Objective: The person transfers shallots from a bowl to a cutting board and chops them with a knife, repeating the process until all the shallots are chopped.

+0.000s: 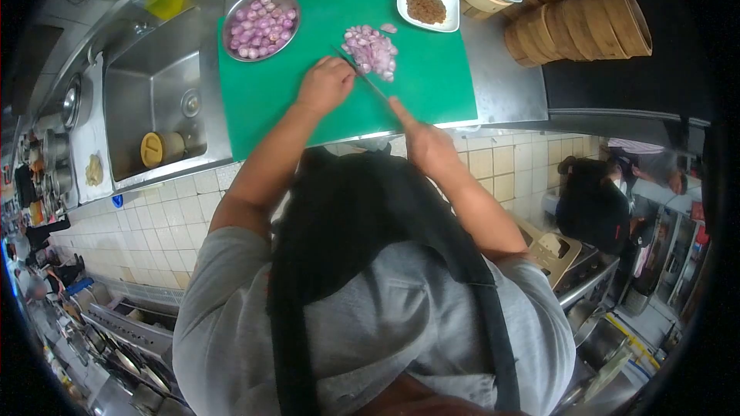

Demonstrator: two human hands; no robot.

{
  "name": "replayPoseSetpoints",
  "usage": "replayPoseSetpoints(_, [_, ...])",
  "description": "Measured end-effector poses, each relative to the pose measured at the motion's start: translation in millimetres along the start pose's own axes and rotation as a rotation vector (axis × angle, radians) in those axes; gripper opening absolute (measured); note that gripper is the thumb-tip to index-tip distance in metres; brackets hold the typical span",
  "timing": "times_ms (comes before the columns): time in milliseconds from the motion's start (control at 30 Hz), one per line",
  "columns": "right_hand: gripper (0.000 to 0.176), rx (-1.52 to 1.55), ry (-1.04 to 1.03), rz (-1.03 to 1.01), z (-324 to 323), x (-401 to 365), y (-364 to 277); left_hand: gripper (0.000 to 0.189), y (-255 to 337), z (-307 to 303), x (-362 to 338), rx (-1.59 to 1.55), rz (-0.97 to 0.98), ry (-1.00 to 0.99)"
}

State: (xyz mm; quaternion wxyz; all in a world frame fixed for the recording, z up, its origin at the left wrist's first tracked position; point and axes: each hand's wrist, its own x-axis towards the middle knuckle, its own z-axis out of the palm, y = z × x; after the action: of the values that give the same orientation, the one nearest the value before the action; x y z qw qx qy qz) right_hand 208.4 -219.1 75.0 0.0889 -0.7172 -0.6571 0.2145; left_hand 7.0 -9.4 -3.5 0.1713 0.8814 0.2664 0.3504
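My right hand (pixel 432 148) is wrapped round the handle of a kitchen knife (pixel 370 85), its forefinger stretched along the top. The blade slants up and left across a green cutting board (pixel 420 104). Beside the blade, my left hand (pixel 327 83) rests on the board with its fingers curled down; whatever lies under them is hidden. Just past the blade is a heap of sliced shallots (pixel 370 50), with a loose piece (pixel 388 28) above it. A steel bowl (pixel 226 35) full of peeled shallots (pixel 262 27) stands on the board's upper left.
A white dish (pixel 454 21) of brown bits sits at the board's upper right. Bamboo steamers (pixel 586 27) are stacked farther right. Left of the board is a steel sink (pixel 146 85) holding a yellow-lidded container (pixel 158 149). Another person (pixel 593 204) is behind on the right.
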Motion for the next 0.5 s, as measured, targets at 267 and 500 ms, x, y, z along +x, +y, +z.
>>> replayPoseSetpoints(267, [0.079,0.021,-0.142,0.114,-16.4,8.1,-7.3,0.009,-4.5,2.3,-2.2,-0.003,-0.022,-0.040])
replayPoseSetpoints(500, [0.078,0.156,0.002,0.019,-18.9,-10.3,-1.1,0.011,8.5,-25.5,-2.8,-0.034,-0.107,0.011])
